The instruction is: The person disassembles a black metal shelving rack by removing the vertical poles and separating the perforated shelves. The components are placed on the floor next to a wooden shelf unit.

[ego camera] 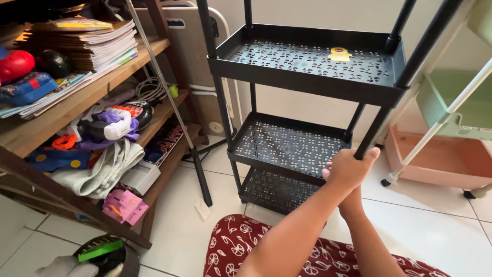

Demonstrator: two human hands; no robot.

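Upright, black rack (307,66) stands; both hands (350,168) grip its tilted post (405,77).

matt black plastic cart (307,77), wooden shelf (77,97)

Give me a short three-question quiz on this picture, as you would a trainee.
1. True or false: the hands grip a post of the black three-tier cart.
2. What lies on the cart's top shelf? A) a yellow sticker B) a red ball C) a folded towel
3. What covers the floor under the person's arms?

Key: 1 true. 2 A. 3 A red floral rug.
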